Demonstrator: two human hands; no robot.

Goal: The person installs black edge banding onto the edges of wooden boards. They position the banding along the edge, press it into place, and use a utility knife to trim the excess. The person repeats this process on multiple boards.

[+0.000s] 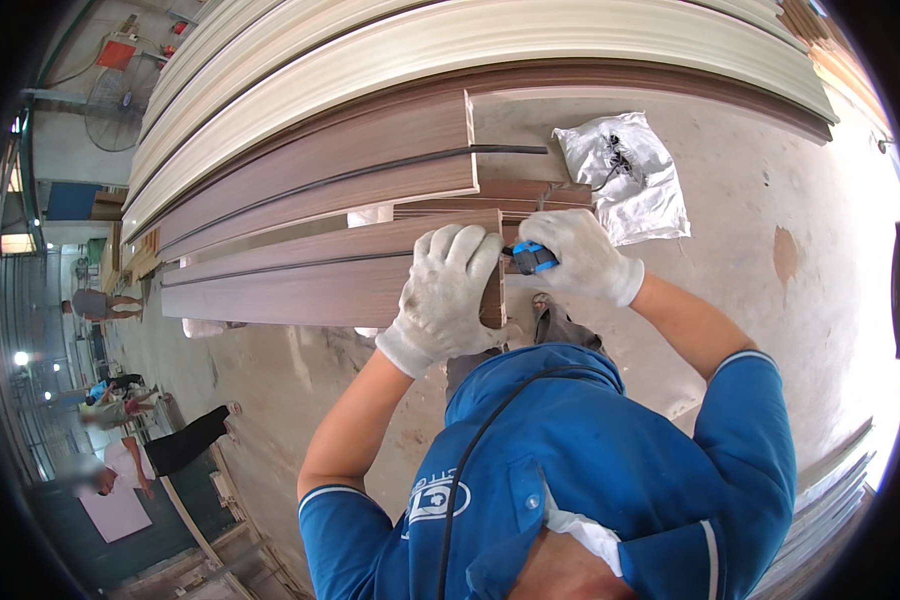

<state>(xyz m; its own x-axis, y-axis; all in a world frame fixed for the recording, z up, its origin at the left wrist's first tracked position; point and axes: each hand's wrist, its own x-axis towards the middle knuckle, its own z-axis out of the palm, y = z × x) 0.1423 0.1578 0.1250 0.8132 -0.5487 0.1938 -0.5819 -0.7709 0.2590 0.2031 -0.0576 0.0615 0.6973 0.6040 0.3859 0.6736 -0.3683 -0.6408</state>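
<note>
My left hand point(445, 285), in a whitish work glove, is closed over the end of a brown wood-grain board point(300, 298). Its fingers lie across the top face and its thumb reaches round the near edge. Along the board's face runs a thin black strip point(320, 263), which passes under the left fingers. Just off the board's end, my gloved right hand point(575, 255) grips a blue-and-black hand tool point(534, 257); its exact kind is unclear because the fingers cover part of it. The tool is close to the strip's end, but contact cannot be made out.
Beyond lies a second brown board point(370, 165), with a longer black strip point(510, 149) overhanging its end. Long cream panels point(470, 45) are stacked behind. A white sack point(650, 205) bearing small black pieces rests on the floor. Several people and a fan point(120, 105) are at left.
</note>
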